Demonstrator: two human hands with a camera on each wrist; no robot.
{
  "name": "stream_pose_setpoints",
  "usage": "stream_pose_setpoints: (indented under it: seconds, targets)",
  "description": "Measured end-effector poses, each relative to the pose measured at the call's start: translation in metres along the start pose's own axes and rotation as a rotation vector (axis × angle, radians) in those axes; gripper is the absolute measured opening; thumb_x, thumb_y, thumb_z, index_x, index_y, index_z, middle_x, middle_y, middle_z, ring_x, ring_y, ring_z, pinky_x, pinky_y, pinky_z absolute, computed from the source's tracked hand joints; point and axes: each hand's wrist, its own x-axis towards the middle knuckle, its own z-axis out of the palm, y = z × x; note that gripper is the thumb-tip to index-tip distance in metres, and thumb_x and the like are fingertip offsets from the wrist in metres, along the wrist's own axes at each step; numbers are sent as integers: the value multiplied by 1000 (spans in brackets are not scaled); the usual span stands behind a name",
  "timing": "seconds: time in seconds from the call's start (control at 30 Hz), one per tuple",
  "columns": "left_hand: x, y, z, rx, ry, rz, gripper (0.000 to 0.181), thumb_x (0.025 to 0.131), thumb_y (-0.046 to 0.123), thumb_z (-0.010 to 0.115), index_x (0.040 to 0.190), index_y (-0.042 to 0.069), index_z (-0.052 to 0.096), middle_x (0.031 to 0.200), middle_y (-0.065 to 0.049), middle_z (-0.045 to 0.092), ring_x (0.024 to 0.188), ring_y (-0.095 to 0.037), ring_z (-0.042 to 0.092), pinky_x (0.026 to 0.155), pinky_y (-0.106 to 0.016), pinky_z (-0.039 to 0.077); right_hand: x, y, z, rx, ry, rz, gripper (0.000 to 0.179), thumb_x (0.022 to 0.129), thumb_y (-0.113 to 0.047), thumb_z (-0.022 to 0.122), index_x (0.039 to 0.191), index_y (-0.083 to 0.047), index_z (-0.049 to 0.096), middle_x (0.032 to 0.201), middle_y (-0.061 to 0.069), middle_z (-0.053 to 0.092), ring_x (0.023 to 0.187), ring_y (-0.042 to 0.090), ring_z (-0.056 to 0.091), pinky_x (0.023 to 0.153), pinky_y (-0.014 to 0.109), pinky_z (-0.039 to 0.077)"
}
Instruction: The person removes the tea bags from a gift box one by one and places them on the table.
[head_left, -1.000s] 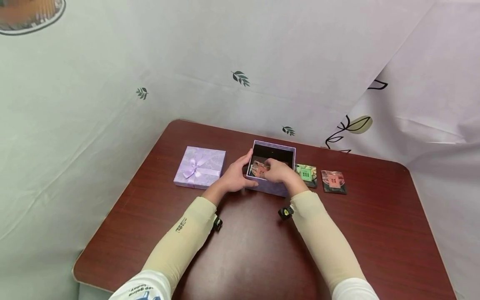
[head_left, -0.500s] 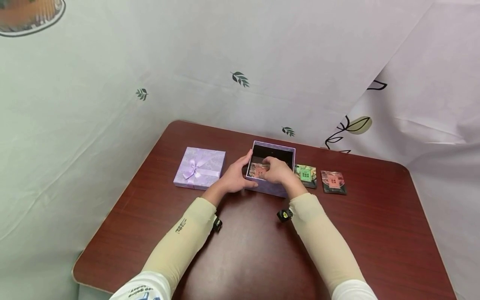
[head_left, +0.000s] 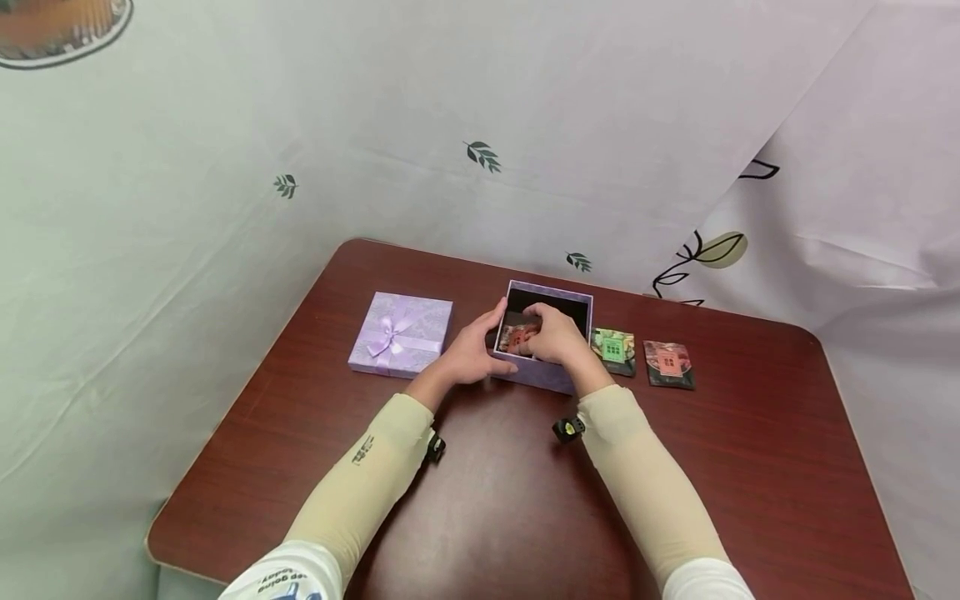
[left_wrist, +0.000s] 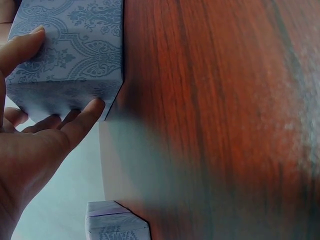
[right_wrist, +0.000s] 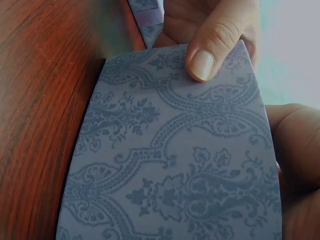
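An open purple patterned gift box with a dark inside stands near the back of the table. My left hand holds its left front corner. In the right wrist view, the left thumb presses the front wall; in the left wrist view, the other fingers lie along the side of the box. Over the front rim, my right hand reaches into the box. Its thumb is at a sachet with a red label on the inside, with the forefinger spread apart from it. The remaining right fingers are hidden.
The matching lid with a ribbon bow lies left of the box. To the right lie a sachet with a green label and another with a red label. A white cloth wall stands behind the brown table.
Inside the box, my right thumb and forefinger have spread wider apart, and the sachet there has shifted and tilted slightly. My left hand, the box and the lid have stayed in place.
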Motion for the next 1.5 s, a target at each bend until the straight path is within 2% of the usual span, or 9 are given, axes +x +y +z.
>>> stream_pose_setpoints:
  seconds: [0.1,0.37,0.63,0.83,1.13,1.3,1.5]
  targets:
    - [0,0,0,4,-9,-6,115,74,16,91,161,13,17,162,-10,25,145,-24,27,114,-37,26,2,0,2,1,-4,-9,65,81,-16,81,140,-7,55,120,16,61,98,32,57,80,45,48]
    - [1,0,0,5,-9,-1,115,74,16,91,161,13,16,162,-10,25,145,-24,27,115,-36,25,9,0,12,12,-10,-14,56,82,-4,76,135,-5,59,118,16,62,87,30,55,67,37,45]
    - [1,0,1,17,-9,3,115,74,18,91,161,13,16,162,-10,25,145,-23,27,115,-33,24,12,-1,15,29,14,4,53,81,-3,77,131,-3,61,110,14,64,89,28,58,73,38,49]
    - [0,1,0,6,-5,0,114,74,17,91,161,11,18,163,-9,22,145,-22,25,115,-35,24,9,-1,10,33,45,6,47,84,-6,74,129,-4,62,105,12,65,90,27,58,77,39,49]
    - [0,0,0,8,-5,-15,115,74,18,91,161,14,17,162,-9,23,145,-23,26,115,-36,25,0,-6,-5,71,79,-11,50,82,1,70,131,-4,60,103,12,64,85,26,56,68,37,47]
    - [0,0,1,6,-2,-24,115,74,18,91,162,16,16,162,-10,24,145,-22,26,114,-35,25,-5,-8,-10,85,104,-21,54,80,3,73,132,-4,60,97,11,62,79,26,52,65,36,42]
    - [0,1,1,10,3,-29,116,73,18,92,161,15,17,161,-13,26,144,-23,28,114,-36,26,-10,-6,-17,104,121,-3,55,82,-1,76,134,-6,59,100,10,62,85,25,55,70,37,46]
